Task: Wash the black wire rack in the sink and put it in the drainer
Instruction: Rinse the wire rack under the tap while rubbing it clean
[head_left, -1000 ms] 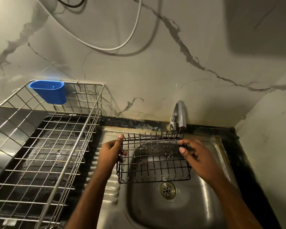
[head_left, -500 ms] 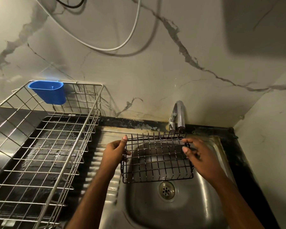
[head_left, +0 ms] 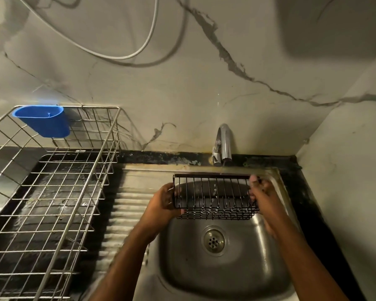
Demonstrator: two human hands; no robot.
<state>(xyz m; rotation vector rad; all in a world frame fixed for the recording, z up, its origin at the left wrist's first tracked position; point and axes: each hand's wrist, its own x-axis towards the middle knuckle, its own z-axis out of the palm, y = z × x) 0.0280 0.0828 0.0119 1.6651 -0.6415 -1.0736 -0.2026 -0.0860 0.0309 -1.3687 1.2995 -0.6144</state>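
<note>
The black wire rack (head_left: 214, 197) hangs above the steel sink (head_left: 243, 272), tipped so one long side faces me, right under the tap (head_left: 224, 144). A thin stream of water falls from the tap onto the rack's far rim. My left hand (head_left: 163, 203) grips the rack's left end. My right hand (head_left: 264, 196) grips its right end, fingers curled over the wires. The silver wire drainer (head_left: 52, 192) stands to the left of the sink on a black tray.
A blue plastic cup (head_left: 42, 120) hangs on the drainer's far rim. The sink's ribbed draining board (head_left: 126, 216) lies between drainer and basin. The drain (head_left: 213, 240) sits in the basin's middle. Marble walls close the back and right side; a white cable (head_left: 117, 55) loops overhead.
Both hands have tilted the rack from lying flat with its prongs up to standing on its side, and moved it back under the tap. Water now runs onto it.
</note>
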